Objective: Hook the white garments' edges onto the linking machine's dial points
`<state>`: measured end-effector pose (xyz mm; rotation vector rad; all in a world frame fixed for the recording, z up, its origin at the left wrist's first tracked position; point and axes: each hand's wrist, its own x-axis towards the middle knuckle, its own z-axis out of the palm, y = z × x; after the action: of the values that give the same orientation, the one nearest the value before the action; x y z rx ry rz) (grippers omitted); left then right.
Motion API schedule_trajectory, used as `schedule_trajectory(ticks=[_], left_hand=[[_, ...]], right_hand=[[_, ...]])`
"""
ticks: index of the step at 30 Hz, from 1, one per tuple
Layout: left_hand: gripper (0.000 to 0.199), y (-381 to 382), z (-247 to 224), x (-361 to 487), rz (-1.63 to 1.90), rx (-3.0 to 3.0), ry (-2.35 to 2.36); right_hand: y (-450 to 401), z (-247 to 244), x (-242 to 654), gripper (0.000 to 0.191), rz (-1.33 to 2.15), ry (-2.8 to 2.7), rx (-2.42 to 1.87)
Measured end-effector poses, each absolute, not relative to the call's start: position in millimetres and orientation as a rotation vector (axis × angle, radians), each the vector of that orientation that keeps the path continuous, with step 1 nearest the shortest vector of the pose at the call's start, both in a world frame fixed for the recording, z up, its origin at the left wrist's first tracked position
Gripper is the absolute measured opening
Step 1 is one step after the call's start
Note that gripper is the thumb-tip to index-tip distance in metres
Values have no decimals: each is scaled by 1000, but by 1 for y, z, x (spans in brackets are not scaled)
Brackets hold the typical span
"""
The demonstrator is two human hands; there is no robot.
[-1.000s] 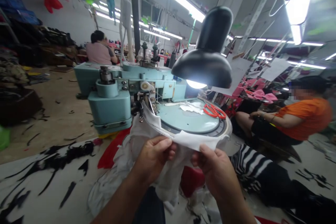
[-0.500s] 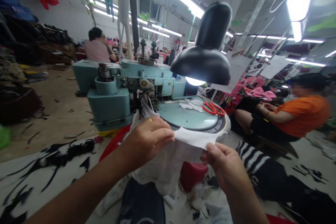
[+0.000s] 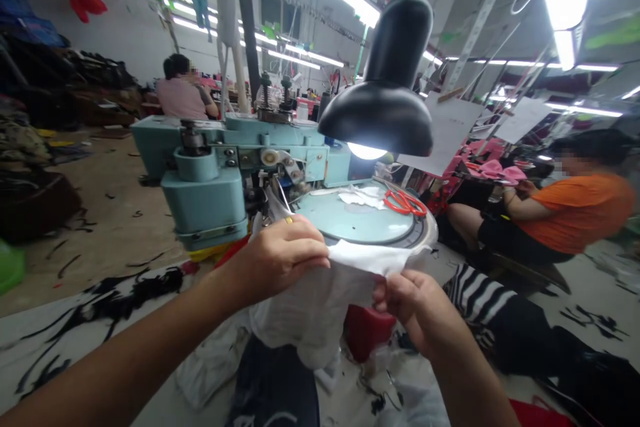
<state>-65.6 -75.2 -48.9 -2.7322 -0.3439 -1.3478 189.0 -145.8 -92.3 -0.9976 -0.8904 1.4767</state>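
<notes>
My left hand (image 3: 275,260) is closed over a white knit fabric piece (image 3: 320,300) just in front of the teal sewing machine (image 3: 205,197). My right hand (image 3: 410,307) pinches the same fabric's upper edge between thumb and fingers, to the right. The fabric stretches taut between my hands, hangs below them, and runs up to the machine's needle area, which is partly hidden. A round teal work plate (image 3: 350,220) lies beyond my hands, bearing white scraps (image 3: 360,197) and orange-handled scissors (image 3: 405,203).
A black desk lamp (image 3: 383,90) arches over the plate. A co-worker in an orange shirt (image 3: 575,213) sits to the right, and another in a pink top (image 3: 180,97) sits behind the machine. Black scraps (image 3: 115,287) lie on a white sheet at left. Striped cloth (image 3: 480,300) lies at right.
My left hand has risen and moved up over the fabric toward the machine. My right hand has moved slightly closer to it. The fabric's top edge now stretches between them.
</notes>
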Motion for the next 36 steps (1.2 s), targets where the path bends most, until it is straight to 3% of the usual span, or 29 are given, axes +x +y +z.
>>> schedule_trajectory(ticks=[6,27,36], left_hand=[[13,-75,-51,-65,-1348,-2634,-270],[14,-80,-54,-50,-1342,-2636,-289],[12,-83,-54,-42,-1351,-2608,-330]], right_hand=[[-145,-93,201,30,1313,-877,-970],[-144,-86,208,32,1110,-821,-1015],[-143,-92,213,27,1035,-1063,-1080]])
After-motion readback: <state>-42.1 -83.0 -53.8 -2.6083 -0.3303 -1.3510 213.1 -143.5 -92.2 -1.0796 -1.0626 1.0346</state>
